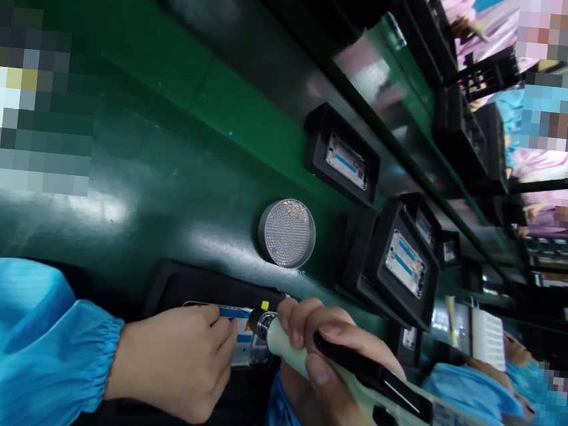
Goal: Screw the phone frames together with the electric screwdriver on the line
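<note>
My right hand [335, 352] is wrapped round a pale electric screwdriver [449, 423] with a black lever along its side. The driver's tip points left, over an open phone housing [253, 351] with blue strips. That housing lies in a black tray [177, 282] at the table's near edge. My left hand [177, 357] rests on the housing's left part, fingers curled and pressed together; what they pinch, if anything, is hidden. Beyond the tray stands a round metal dish [261, 239] with a dotted plate inside and tiny shiny pieces along its far side.
A black tray [314, 152] with another phone housing [346, 161] lies farther back on the green table [183, 163]. More black trays [380, 282] are stacked to the right. A co-worker's blue sleeve [468, 391] is at the lower right; other people sit across a rail.
</note>
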The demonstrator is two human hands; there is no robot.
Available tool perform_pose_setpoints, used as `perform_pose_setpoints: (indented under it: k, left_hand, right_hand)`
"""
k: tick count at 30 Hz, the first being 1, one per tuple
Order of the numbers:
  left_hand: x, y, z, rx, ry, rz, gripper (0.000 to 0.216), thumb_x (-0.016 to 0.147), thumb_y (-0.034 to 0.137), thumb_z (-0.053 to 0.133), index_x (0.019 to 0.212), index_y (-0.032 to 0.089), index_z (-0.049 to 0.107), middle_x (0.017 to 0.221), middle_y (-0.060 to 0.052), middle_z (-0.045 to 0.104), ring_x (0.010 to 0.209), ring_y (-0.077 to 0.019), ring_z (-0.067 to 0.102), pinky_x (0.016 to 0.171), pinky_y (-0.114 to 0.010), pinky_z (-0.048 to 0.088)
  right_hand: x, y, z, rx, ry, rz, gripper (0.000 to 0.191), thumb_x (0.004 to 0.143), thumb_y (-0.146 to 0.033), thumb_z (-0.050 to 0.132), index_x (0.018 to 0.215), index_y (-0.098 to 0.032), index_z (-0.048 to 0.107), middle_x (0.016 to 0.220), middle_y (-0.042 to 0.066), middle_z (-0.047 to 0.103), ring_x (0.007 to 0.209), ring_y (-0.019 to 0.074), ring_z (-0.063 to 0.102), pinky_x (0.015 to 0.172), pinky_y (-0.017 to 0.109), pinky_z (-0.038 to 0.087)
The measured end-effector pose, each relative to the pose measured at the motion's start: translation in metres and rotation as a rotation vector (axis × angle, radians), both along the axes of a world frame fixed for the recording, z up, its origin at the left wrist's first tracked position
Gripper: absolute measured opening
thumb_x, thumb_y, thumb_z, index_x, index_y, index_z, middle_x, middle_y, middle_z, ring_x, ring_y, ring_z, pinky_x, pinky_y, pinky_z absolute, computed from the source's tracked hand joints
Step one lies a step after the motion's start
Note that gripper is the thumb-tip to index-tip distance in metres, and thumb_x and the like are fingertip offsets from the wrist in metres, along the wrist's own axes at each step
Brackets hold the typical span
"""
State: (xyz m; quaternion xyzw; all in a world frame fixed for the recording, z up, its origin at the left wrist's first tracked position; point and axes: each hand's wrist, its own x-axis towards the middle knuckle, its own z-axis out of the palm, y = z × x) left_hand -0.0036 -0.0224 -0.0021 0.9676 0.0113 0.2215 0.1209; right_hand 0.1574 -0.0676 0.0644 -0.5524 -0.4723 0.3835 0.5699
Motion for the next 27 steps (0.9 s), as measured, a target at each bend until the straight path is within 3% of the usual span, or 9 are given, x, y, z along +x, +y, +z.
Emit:
perform_pose_setpoints:
  k: [9, 14, 16, 18, 20, 24, 27]
  left_hand:
    - [0.001, -0.001, -0.001, -0.034, -0.016, 0.021, 0.017, 0.086, 0.018, 0.055, 0.084, 0.011, 0.07, 0.091, -0.016, 0.074, 0.068, -0.0224, 0.065, 0.055, -0.037, 0.048]
    - [0.001, 0.0, 0.001, -0.052, -0.083, 0.065, 0.016, 0.087, 0.019, 0.056, 0.074, 0.014, 0.065, 0.068, -0.008, 0.065, 0.058, -0.0189, 0.056, 0.049, -0.034, 0.038]
    - [0.0, -0.001, 0.002, -0.021, -0.079, 0.115, 0.017, 0.089, 0.022, 0.056, 0.079, 0.013, 0.067, 0.075, -0.009, 0.068, 0.067, -0.0218, 0.061, 0.057, -0.036, 0.043]
    - [-0.001, -0.003, 0.002, 0.024, 0.002, 0.165, 0.026, 0.091, 0.03, 0.056, 0.094, 0.007, 0.069, 0.094, -0.016, 0.072, 0.089, -0.0295, 0.065, 0.076, -0.043, 0.048]
    - [-0.001, -0.006, 0.001, 0.05, 0.097, 0.19, 0.039, 0.092, 0.036, 0.055, 0.107, 0.003, 0.066, 0.108, -0.021, 0.07, 0.105, -0.0358, 0.062, 0.09, -0.048, 0.046]
    - [-0.002, -0.01, 0.004, 0.052, 0.145, 0.225, 0.031, 0.091, 0.029, 0.054, 0.108, 0.005, 0.064, 0.109, -0.021, 0.07, 0.104, -0.0359, 0.064, 0.093, -0.048, 0.045]
    - [-0.006, -0.012, 0.016, 0.113, 0.106, 0.23, 0.033, 0.09, 0.02, 0.05, 0.117, 0.003, 0.06, 0.113, -0.02, 0.069, 0.099, -0.0347, 0.066, 0.09, -0.048, 0.046]
  right_hand:
    - [-0.005, -0.001, -0.004, 0.013, -0.035, -0.046, 0.014, 0.085, -0.013, 0.062, 0.095, -0.022, 0.063, 0.075, -0.001, 0.052, 0.07, 0.0137, 0.052, 0.068, 0.038, 0.047]
    - [-0.003, -0.002, -0.008, 0.041, -0.034, -0.017, 0.015, 0.085, -0.011, 0.059, 0.095, -0.021, 0.062, 0.075, -0.001, 0.053, 0.071, 0.0137, 0.053, 0.071, 0.04, 0.049]
    - [-0.002, -0.004, -0.01, 0.036, -0.02, -0.009, 0.016, 0.084, -0.01, 0.058, 0.096, -0.021, 0.061, 0.076, -0.001, 0.054, 0.073, 0.0141, 0.053, 0.074, 0.042, 0.05]
    - [-0.001, -0.006, -0.014, 0.032, 0.002, -0.007, 0.017, 0.084, -0.009, 0.059, 0.096, -0.02, 0.061, 0.077, 0.0, 0.054, 0.074, 0.0148, 0.054, 0.075, 0.044, 0.05]
    - [0.0, -0.007, -0.016, 0.037, 0.016, -0.003, 0.017, 0.084, -0.01, 0.06, 0.097, -0.021, 0.061, 0.078, 0.0, 0.055, 0.076, 0.0159, 0.056, 0.075, 0.044, 0.05]
    - [0.01, -0.002, -0.009, 0.104, 0.057, -0.018, 0.019, 0.084, -0.014, 0.061, 0.1, -0.023, 0.066, 0.075, 0.0, 0.055, 0.072, 0.0153, 0.055, 0.064, 0.037, 0.05]
    - [0.033, -0.001, 0.008, 0.228, 0.054, -0.192, 0.019, 0.079, -0.017, 0.064, 0.097, -0.022, 0.069, 0.071, 0.0, 0.054, 0.067, 0.0142, 0.052, 0.054, 0.029, 0.045]
